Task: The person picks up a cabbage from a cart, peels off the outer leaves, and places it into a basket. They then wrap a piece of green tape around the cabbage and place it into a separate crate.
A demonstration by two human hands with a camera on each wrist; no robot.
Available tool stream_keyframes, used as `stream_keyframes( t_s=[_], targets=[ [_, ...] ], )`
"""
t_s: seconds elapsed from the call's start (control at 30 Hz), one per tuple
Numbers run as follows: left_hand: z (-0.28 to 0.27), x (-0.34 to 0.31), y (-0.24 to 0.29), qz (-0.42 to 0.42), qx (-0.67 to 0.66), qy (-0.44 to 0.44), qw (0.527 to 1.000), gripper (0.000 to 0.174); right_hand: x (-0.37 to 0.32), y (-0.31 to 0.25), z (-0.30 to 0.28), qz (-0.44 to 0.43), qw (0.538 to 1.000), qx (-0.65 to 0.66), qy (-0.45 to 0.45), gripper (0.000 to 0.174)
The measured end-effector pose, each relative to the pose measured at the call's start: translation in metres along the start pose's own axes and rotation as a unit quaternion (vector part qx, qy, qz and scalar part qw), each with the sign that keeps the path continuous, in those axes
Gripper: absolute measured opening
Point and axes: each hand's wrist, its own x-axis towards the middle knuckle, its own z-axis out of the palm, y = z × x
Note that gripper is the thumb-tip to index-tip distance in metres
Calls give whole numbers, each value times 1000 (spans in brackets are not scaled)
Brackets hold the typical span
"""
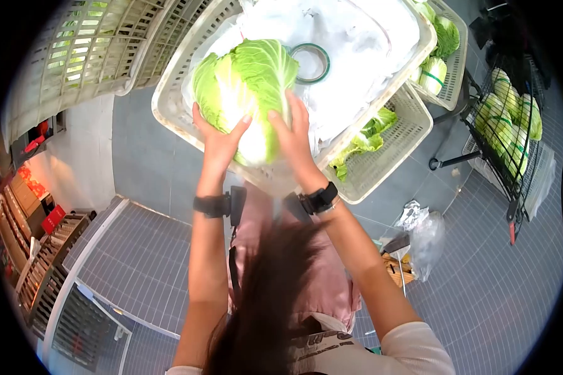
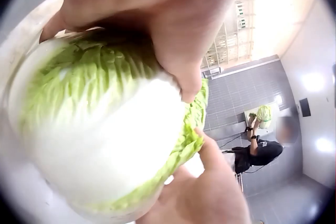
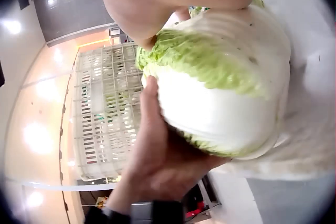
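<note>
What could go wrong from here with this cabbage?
The napa cabbage might slip or twist: the left hand and right hand grip it by its rounded sides.

Its frilly outer leaves could tear, since fingers press close against their edges.

The roll of green tape may get knocked aside, as it sits right beside the cabbage's leafy end.
</note>
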Motion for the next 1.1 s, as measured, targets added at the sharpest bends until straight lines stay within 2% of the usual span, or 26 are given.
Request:
stream_keyframes(
  t_s=[0.03, 0.13, 0.2, 0.3, 0.4, 0.5, 0.53, 0.57, 0.6, 0.67, 0.7, 0.8, 0.83, 0.93, 0.97, 1.0, 1.07, 1.1],
  targets=[
    [-1, -3, 0, 1, -15, 0, 1000, 112, 2, -2, 2, 104, 963, 244, -53, 54],
    [0, -7, 10, 9, -72, -13, 997, 105, 4, -16, 4, 72, 962, 254, -72, 51],
    [-10, -14, 17, -6, -123, -32, 992, 101, -1, -27, -1, 48, 978, 195, -55, 50],
    [-25, -27, 20, 2, -192, -53, 980, 108, -9, -60, -23, -4, 990, 130, -59, 48],
    [-31, -45, 33, 45, -269, -55, 960, 98, -22, -90, -51, -29, 991, 107, -71, 51],
    [-34, -38, 24, 12, -357, -179, 917, 72, -22, -121, -69, -56, 990, 118, -56, 60],
    [-29, -38, 24, -33, -368, -181, 911, 68, -22, -127, -74, -64, 989, 126, -48, 64],
    [-21, -39, 24, -63, -408, -179, 893, 69, -20, -126, -81, -55, 987, 114, -98, 74],
    [-16, -37, 26, -92, -447, -178, 872, 71, -17, -125, -83, -85, 989, 73, -98, 76],
    [-9, -24, 14, -111, -489, -182, 846, 67, -6, -120, -85, -146, 985, -10, -96, 79],
    [-6, -18, 13, -121, -509, -185, 832, 66, -3, -120, -84, -125, 989, -16, -76, 88],
    [-3, -9, 8, -112, -492, -227, 833, 63, 10, -94, -82, -41, 988, 13, -149, 93],
    [1, -4, 8, -126, -476, -217, 843, 61, 13, -88, -80, -18, 989, 16, -145, 91],
    [14, 15, 3, -149, -464, -199, 850, 67, 27, -73, -68, 62, 968, 164, -180, 86],
    [18, 19, -1, -135, -449, -184, 864, 69, 29, -60, -65, 48, 974, 127, -183, 74],
    [22, 22, -5, -120, -435, -168, 877, 71, 34, -56, -63, -23, 983, 34, -179, 71],
    [34, 20, -16, -85, -392, -117, 908, 69, 36, -49, -61, -151, 961, -154, -170, 64],
    [41, 16, -16, -63, -361, -88, 926, 66, 40, -47, -60, -169, 967, -148, -123, 53]
  ],
)
